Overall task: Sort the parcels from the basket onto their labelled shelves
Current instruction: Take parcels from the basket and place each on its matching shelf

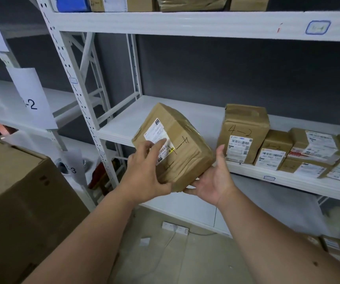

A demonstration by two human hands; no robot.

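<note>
Parcel [173, 146] tilted, at shelf [122, 128] front edge: left hand [144, 171] grips its near corner, right hand [214, 181] cups underneath, fingers hidden. Handwritten marking illegible, label [158, 140] partly covered.

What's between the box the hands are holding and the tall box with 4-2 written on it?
Only bare white shelf shows there in the head view. The held parcel and the upright 4-2 parcel stand apart; the right hand reaches up just below that gap.
</note>
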